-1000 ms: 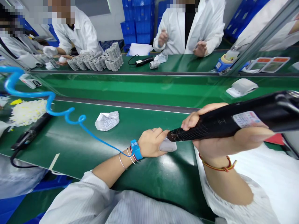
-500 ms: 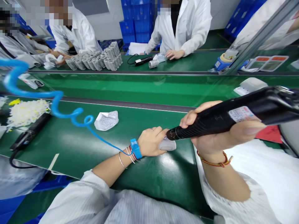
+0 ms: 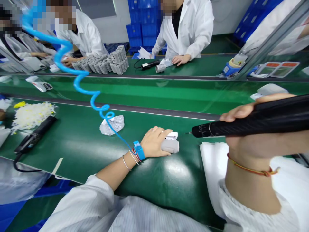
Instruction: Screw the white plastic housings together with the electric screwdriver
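Fingers of my left hand [image 3: 153, 141] wrap round a small grey and white plastic housing [image 3: 171, 146] on the green bench; part of it is hidden under them. A blue wrist strap [image 3: 139, 150] with a coiled blue cord [image 3: 83, 82] is on that wrist. In my right hand [image 3: 251, 129] is a black electric screwdriver [image 3: 217, 129], held level to the right of the housing. Its thin bit points left, apart from the housing.
A white packet of small screws [image 3: 112, 125] lies left of my hands. Farther left are a pile of white and yellow small parts [image 3: 33, 115] and another black screwdriver [image 3: 36, 133]. White sheets [image 3: 213, 167] lie at right. Co-workers [image 3: 183, 32] sit across the green channel [image 3: 135, 93].
My right hand has drawn the screwdriver right, away from the housing, and the bit now shows. My left hand stays on the housing. The blue cord has swung right.
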Motion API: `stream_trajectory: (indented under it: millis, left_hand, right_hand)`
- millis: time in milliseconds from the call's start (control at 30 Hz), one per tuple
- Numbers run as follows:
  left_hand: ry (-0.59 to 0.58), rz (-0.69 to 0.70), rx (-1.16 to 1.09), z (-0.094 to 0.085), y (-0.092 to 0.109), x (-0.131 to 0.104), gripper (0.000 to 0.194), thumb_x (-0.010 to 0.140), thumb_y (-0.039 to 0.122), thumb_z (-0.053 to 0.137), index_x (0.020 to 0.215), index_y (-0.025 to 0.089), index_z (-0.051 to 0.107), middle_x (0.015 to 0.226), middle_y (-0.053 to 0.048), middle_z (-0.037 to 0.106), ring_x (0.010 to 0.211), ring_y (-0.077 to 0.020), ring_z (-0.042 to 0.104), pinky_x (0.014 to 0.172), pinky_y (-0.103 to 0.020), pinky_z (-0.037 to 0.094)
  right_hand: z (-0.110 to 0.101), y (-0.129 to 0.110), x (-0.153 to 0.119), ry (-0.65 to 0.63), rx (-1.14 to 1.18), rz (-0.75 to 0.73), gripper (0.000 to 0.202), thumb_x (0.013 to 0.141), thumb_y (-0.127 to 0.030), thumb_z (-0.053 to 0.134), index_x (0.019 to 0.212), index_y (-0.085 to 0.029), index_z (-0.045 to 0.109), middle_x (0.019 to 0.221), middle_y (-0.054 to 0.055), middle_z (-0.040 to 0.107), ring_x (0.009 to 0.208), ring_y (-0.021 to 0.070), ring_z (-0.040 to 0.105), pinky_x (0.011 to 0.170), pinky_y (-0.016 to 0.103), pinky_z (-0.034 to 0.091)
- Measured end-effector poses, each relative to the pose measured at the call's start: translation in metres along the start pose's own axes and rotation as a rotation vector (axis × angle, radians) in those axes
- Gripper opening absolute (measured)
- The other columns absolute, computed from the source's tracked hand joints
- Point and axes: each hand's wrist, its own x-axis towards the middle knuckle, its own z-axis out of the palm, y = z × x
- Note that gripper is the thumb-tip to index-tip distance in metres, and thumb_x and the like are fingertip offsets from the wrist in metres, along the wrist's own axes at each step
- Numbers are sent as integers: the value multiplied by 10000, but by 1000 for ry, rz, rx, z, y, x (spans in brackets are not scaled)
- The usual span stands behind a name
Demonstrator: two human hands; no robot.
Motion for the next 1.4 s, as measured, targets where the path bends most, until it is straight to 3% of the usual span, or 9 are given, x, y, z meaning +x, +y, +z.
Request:
stream_trajectory:
  millis: [167, 333, 467, 567, 667, 833, 1033, 1233, 1400]
  left_hand:
    - [63, -174, -329, 0, -17, 11, 954, 494, 500, 785, 1304, 208, 375, 1149, -106, 490, 1045, -277, 499, 902, -425, 431]
    - [156, -512, -1105, 7, -48, 46, 690, 613, 416, 744, 1194, 168, 465, 960, -56, 599, 753, -161, 596, 698, -322, 519]
    - [468, -592, -1596, 12, -81, 76, 412, 784, 279, 610, 1156, 154, 484, 1008, -65, 606, 824, -123, 620, 762, -263, 526]
    - [732, -628, -1703, 14, -96, 87, 536, 803, 140, 569, 1293, 203, 361, 1233, -73, 505, 1056, -116, 574, 945, -262, 446]
    - [751, -661, -1690, 19, -103, 87, 613, 784, 105, 563, 1333, 194, 305, 1299, -107, 443, 1067, -131, 576, 965, -290, 430]
    - [628, -615, -1410, 27, -102, 78, 391, 752, 161, 585, 1134, 118, 509, 1168, -127, 544, 931, -136, 616, 896, -307, 463]
    - [477, -471, -287, -11, -105, 22, 228, 793, 306, 548, 952, 153, 605, 958, -70, 603, 804, -147, 567, 778, -289, 456]
    - [310, -910, 420, -64, -120, -61, 293, 867, 363, 400, 959, 168, 597, 879, -92, 639, 861, -236, 566, 722, -313, 414]
    - [9, -913, 579, -65, -129, -79, 336, 830, 368, 436, 983, 162, 653, 949, -149, 650, 960, -317, 536, 722, -356, 394]
  right_hand:
    - [6, 50, 8, 133, 43, 0, 478, 650, -657, 580, 710, -183, 583, 492, 7, 513, 394, 154, 490, 350, 277, 409]
    - [5, 85, 8, 89, -53, 44, 416, 714, -577, 590, 737, -162, 579, 488, -2, 535, 385, 149, 509, 356, 258, 422]
    - [1, 89, 8, 107, -43, 0, 376, 755, -549, 560, 749, -174, 597, 493, -4, 537, 392, 148, 517, 364, 255, 424]
    - [1, 89, 8, 88, -46, -4, 372, 758, -547, 562, 760, -177, 602, 499, -1, 539, 398, 149, 520, 360, 254, 418]
    - [3, 89, 8, 77, -51, -8, 379, 745, -558, 573, 758, -181, 605, 497, 0, 539, 395, 150, 516, 355, 255, 412]
    - [4, 86, 7, 73, -57, 15, 376, 730, -561, 587, 757, -186, 600, 498, -6, 539, 402, 148, 513, 367, 262, 414]
    - [2, 85, 8, 100, -43, 23, 415, 689, -607, 601, 735, -195, 590, 473, -13, 524, 374, 154, 500, 346, 272, 410]
    - [3, 86, 10, 119, -52, 53, 421, 700, -600, 594, 724, -181, 573, 476, -9, 537, 377, 146, 503, 350, 256, 416]
    - [2, 86, 9, 130, -43, 53, 437, 694, -599, 600, 742, -166, 574, 481, -4, 535, 376, 144, 506, 347, 248, 417]
